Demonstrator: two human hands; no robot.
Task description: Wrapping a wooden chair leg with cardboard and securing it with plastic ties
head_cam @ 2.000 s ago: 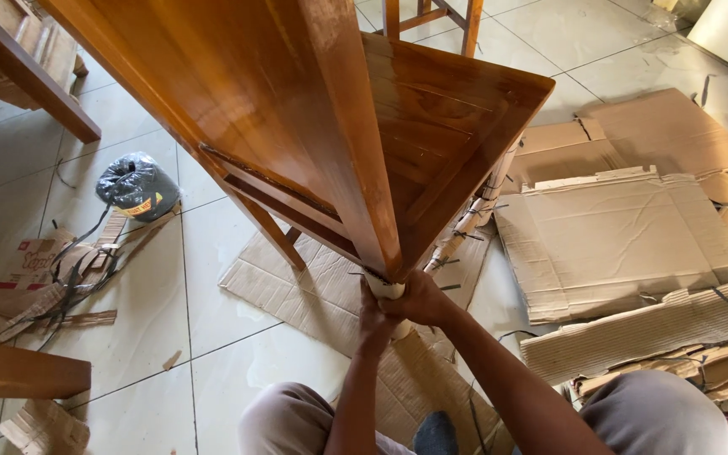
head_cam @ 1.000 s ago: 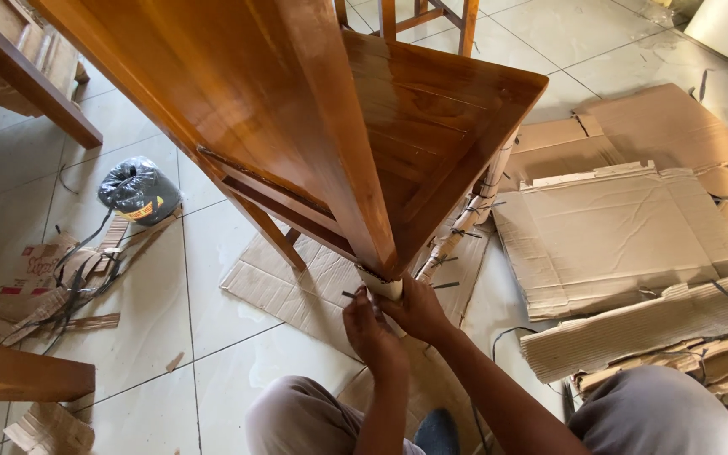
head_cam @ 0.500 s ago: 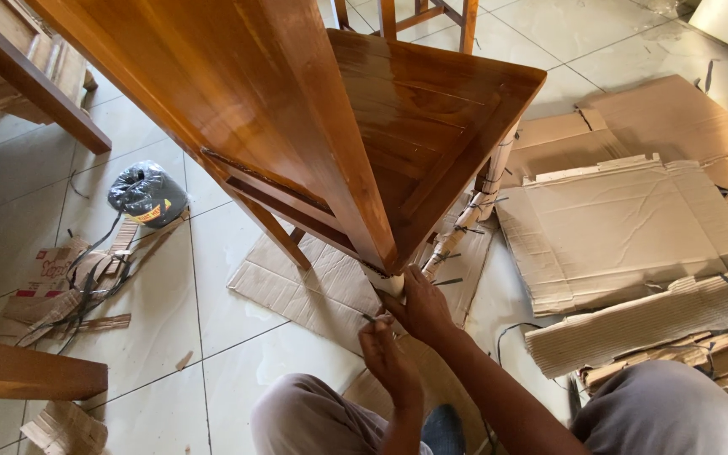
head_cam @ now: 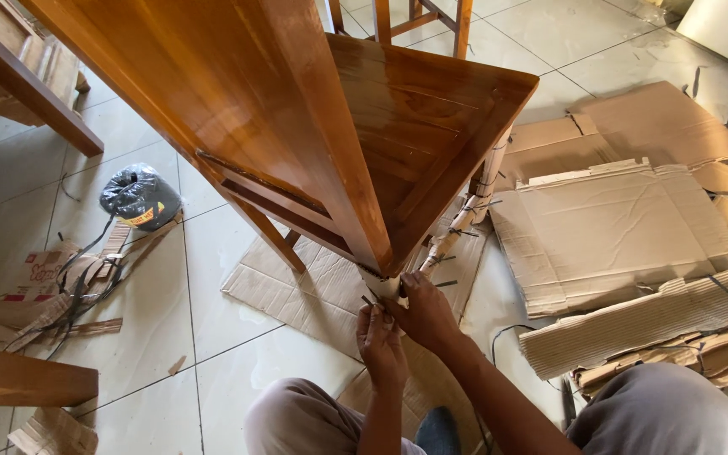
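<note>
Taking the wooden chair [head_cam: 313, 126] as my landmark and going left to right: far left of it, one black bag of strapping [head_cam: 139, 195] sits on the tile floor [head_cam: 212, 345], with one heap of torn cardboard scraps [head_cam: 52, 286] just below it. One flat cardboard sheet [head_cam: 313, 291] lies under the chair. At the chair's nearest leg, wrapped in pale cardboard [head_cam: 383, 286], my two hands meet. My left hand [head_cam: 381, 341] is just below the wrapped leg, fingers pinched on a thin dark strap [head_cam: 369, 301]. My right hand [head_cam: 425, 313] is closed around the wrapping, touching my left. A second wrapped leg [head_cam: 473, 202] slants right of my hands. Further right lies a spread of flattened cardboard [head_cam: 617, 227]; I cannot count its pieces.
</note>
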